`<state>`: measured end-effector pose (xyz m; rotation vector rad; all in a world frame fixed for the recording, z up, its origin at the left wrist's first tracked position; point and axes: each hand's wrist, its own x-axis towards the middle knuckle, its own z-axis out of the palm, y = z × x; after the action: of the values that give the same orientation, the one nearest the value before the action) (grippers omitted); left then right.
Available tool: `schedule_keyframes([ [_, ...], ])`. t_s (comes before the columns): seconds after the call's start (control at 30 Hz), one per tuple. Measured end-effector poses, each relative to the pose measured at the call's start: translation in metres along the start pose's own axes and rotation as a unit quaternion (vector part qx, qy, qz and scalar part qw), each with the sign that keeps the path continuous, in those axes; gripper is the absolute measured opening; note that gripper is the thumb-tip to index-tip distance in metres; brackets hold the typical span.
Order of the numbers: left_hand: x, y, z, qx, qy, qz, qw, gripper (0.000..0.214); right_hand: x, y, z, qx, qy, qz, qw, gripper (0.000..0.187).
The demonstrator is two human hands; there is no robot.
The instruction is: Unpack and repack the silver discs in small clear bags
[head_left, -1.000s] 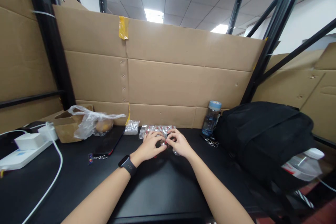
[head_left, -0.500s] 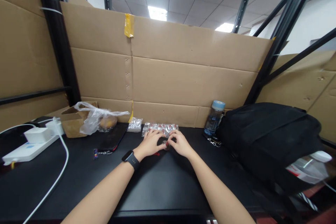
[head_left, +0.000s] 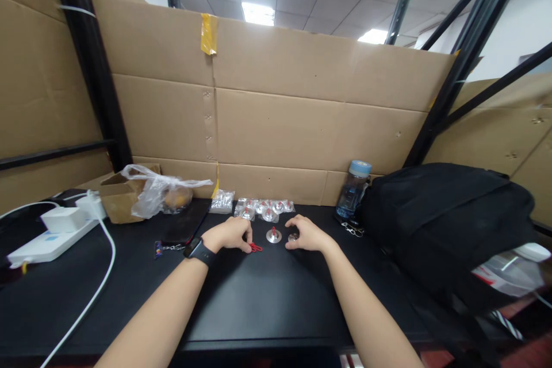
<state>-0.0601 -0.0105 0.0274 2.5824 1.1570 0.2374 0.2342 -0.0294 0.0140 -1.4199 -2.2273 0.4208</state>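
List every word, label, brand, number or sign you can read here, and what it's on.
No text can be read.
Red-and-white label on the clear container beside the backpack: too blurred.
Blue patch on the white power strip: too small to tell any lettering.
Metal disc and clear packets: no lettering can be made out.
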Motion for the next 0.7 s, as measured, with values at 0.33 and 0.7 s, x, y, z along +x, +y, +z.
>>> schedule_keyframes([
  [0.33,0.000,-0.002,-0.007,-0.024,0.055,0.062,0.996,0.009,-0.004,0.000,-0.009,0.027,-0.036,0.020,0.999,0.041],
  [0.7,0.005,0.022,-0.009,-0.126,0.203,0.060,0.969,0.020,-0.004,-0.007,-0.013,0.121,0.021,0.012,0.992,0.040],
])
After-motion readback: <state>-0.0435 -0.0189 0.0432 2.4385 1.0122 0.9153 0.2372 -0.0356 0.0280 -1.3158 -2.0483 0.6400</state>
